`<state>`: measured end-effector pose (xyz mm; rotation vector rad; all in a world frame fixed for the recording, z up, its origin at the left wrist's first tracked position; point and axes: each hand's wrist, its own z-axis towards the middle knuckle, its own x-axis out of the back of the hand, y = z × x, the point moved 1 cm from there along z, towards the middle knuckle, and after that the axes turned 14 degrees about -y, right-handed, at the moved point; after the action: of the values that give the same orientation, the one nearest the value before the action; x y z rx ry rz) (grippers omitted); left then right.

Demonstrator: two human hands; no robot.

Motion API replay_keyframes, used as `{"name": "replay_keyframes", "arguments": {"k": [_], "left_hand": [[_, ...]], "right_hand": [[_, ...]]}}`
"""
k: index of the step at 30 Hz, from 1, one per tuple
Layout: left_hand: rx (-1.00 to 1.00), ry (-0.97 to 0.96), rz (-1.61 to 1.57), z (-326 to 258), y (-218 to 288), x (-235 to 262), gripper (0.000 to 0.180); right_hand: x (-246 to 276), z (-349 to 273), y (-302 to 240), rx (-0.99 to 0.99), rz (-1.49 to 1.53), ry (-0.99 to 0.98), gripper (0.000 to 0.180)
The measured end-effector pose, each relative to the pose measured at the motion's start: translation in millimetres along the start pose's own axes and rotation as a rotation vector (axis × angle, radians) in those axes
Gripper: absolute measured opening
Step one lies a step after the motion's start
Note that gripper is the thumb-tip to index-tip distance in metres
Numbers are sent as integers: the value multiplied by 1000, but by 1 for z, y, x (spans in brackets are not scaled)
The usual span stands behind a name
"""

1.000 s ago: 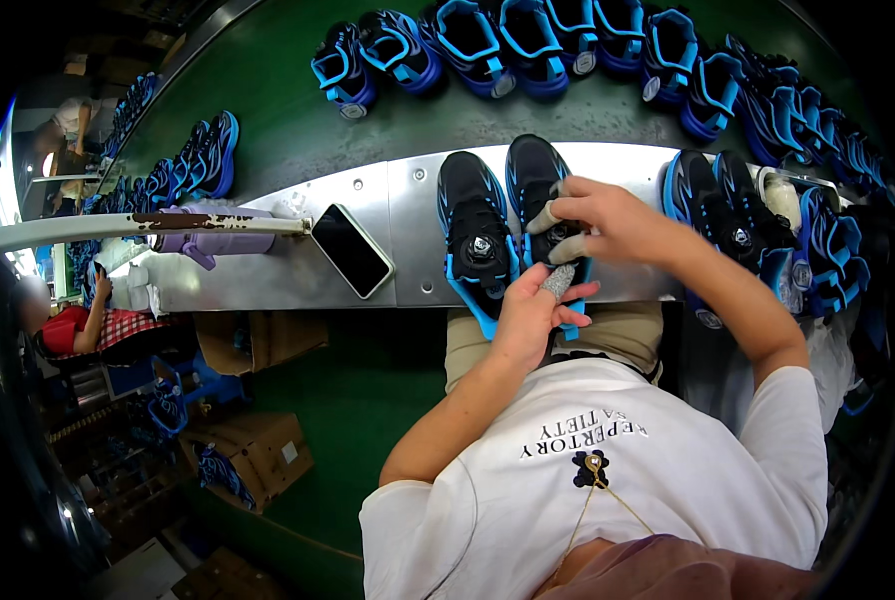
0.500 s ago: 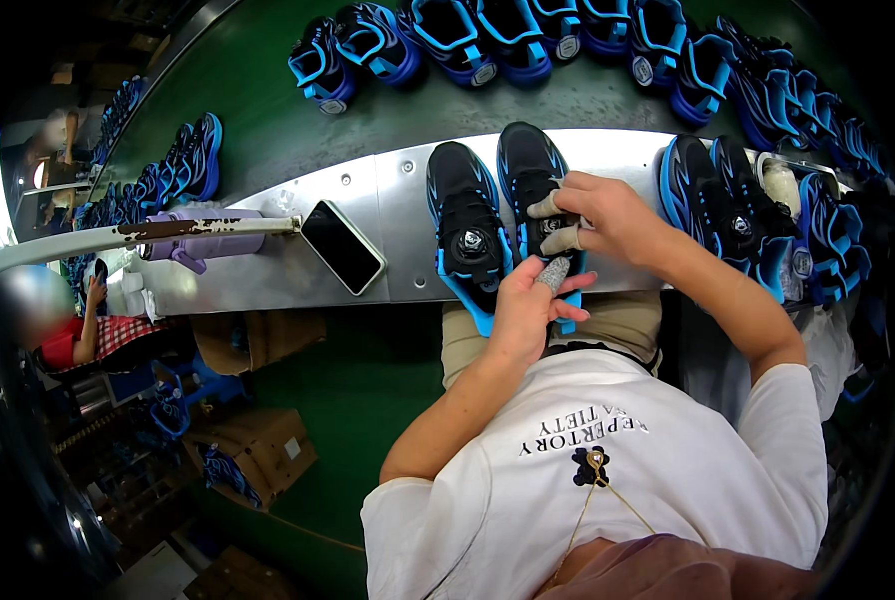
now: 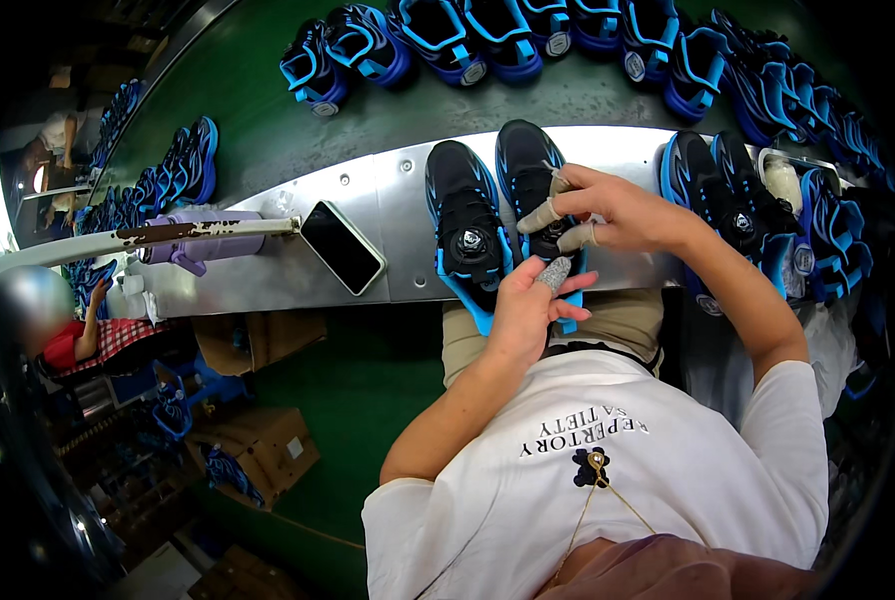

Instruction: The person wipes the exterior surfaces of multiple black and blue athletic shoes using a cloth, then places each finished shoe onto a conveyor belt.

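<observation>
Two black sneakers with blue trim stand side by side before me, toes pointing away. The left sneaker (image 3: 460, 220) has a round lace dial (image 3: 471, 243) on its tongue and is untouched. At the right sneaker (image 3: 523, 160), my left hand (image 3: 530, 305) holds the collar near the heel, a grey cover on one finger and other fingers stretched out. My right hand (image 3: 608, 212), with beige finger covers, curls its thumb and fingers around that sneaker's dial area. The dial there is partly hidden by the fingers.
A phone (image 3: 343, 248) lies on the metal ledge (image 3: 404, 230), near a purple bottle (image 3: 208, 235) behind a worn pale bar (image 3: 168, 232). More sneakers (image 3: 733, 205) stand at right. Several shoes line the green belt (image 3: 248, 130). Cardboard boxes (image 3: 268, 455) and another person (image 3: 78, 340) are at left.
My right hand's fingers have spread slightly and shifted on the right sneaker's dial area. My left hand stays nearly still. Shoes on the belt have moved slightly left.
</observation>
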<state>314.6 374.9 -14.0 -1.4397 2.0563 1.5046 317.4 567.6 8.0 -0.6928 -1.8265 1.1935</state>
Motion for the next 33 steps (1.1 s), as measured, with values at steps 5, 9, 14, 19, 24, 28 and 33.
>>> {"name": "replay_keyframes", "arguments": {"k": [5,9,14,19,24,28,33], "left_hand": [[-12,17,-45,-2,-1,2,32],[23,18,-41,-2,5,0,33],[-25,27,-67,0,-3,-1,34],[-18,36,-85,-2,1,-3,35],[12,17,-96,-1,0,-6,38],[-104,139,-87,4,-11,-18,39],[111,6,115,-15,20,-18,34]], "right_hand": [[-28,3,2,-67,-202,318,35],[-8,0,-3,11,-98,160,40],[-12,6,9,133,-117,70,39],[-33,1,3,-58,-173,376,31],[-12,2,7,191,-173,180,30],[-38,5,6,9,-152,285,32],[-22,-9,21,-177,89,479,35]]}}
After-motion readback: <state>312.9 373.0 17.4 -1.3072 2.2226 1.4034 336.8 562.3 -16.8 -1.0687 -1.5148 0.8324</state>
